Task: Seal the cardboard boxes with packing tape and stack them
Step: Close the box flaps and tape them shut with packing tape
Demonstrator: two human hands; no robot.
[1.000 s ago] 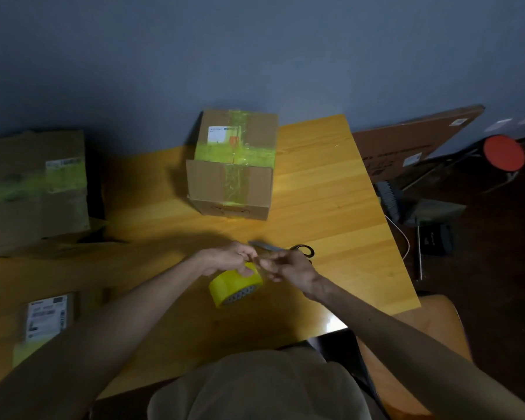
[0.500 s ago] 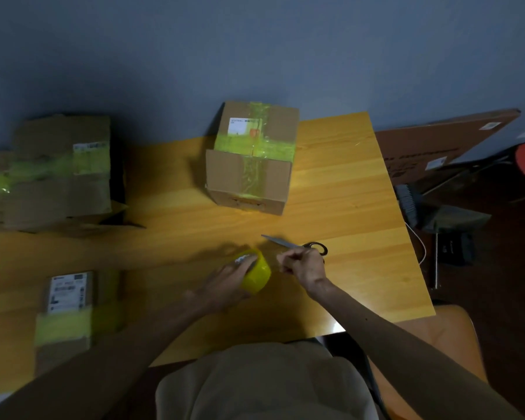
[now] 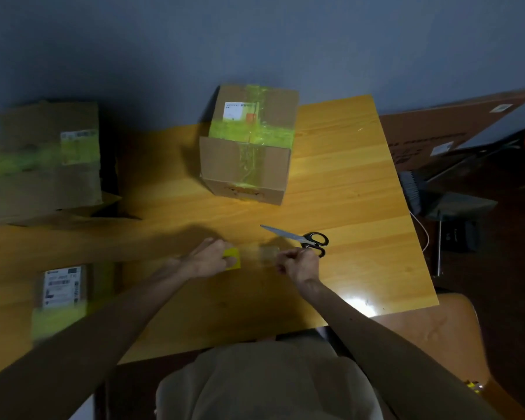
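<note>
On the pale wooden table, a length of tape is being drawn off for the next seal.
The squat cardboard box at the far edge wears glossy yellow-green bands, as do the boxes at left. Nearer, the left hand curls round the yellow tape roll while the right hand pinches the filmy strip taut. Steel scissors lie just beyond; next, probably, a clean cut.

Saw only a yellow corner of the tape roll past the left hand, barely made out the blurred strip pinched by the right hand, found the box stack cut by the left edge, could not read its label.
</note>
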